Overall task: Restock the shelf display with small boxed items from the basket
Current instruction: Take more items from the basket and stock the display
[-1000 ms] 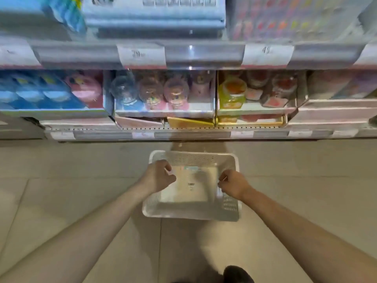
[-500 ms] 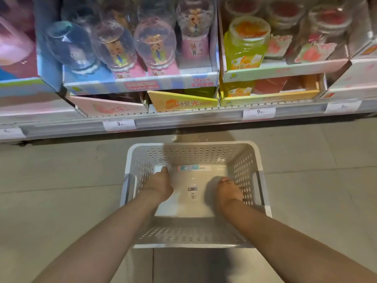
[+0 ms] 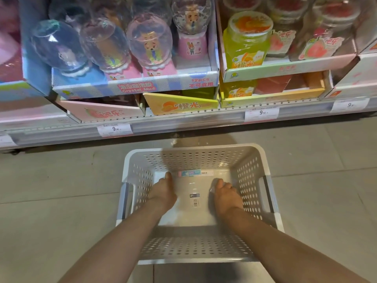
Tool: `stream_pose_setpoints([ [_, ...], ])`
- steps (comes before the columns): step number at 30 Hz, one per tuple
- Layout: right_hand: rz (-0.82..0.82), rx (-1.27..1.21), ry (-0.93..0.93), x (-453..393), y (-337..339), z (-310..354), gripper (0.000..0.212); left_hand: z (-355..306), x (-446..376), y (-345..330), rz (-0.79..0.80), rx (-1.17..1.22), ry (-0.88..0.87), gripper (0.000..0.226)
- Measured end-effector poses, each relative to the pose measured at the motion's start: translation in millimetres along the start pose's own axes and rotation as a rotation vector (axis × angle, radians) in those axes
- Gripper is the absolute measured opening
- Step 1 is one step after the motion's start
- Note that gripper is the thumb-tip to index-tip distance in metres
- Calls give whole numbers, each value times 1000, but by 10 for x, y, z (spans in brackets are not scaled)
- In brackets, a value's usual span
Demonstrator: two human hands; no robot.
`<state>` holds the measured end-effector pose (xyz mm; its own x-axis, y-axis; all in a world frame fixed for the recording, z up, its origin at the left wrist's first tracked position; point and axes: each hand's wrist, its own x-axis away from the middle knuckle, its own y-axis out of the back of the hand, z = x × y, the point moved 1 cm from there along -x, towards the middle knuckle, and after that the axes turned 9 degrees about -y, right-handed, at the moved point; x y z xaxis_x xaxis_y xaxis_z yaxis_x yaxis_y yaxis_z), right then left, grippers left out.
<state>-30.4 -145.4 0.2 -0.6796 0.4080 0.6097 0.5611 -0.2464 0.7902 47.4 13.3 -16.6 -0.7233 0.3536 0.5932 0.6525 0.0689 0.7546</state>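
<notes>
The white perforated plastic basket (image 3: pixel 265 160) stands on the tiled floor (image 3: pixel 61 201), in front of the low shelf (image 3: pixel 183 123). Inside the basket, the left hand (image 3: pixel 163 193) lies left, the right hand (image 3: pixel 226 196) right, and a small flat boxed item (image 3: pixel 190 173) lies against its far wall.

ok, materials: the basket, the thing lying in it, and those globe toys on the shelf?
Basket: looks like moulded plastic, matte pale grey, with punched hole rows and slot handles.
Flat box in it: glossy, reflective top with a barcode sticker; clear plastic or film-wrapped card, can't tell.
Globe toys: clear shiny domes, likely plastic, on opaque pastel bases.
Display tray: printed cardboard.
</notes>
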Motion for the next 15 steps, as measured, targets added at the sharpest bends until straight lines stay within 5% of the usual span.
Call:
stream_pose_setpoints([
  [6,-53,-102,104,-101,49,9,33,-63,-53,-65,-53,-121,-117,30],
  [10,-121,-145,172,-182,115,47,38,-252,-24,-46,-99,-579,-325,46],
  [15,-71,-101,226,-247,62,90,49,-341,-57,-21,-117,-591,-337,56],
])
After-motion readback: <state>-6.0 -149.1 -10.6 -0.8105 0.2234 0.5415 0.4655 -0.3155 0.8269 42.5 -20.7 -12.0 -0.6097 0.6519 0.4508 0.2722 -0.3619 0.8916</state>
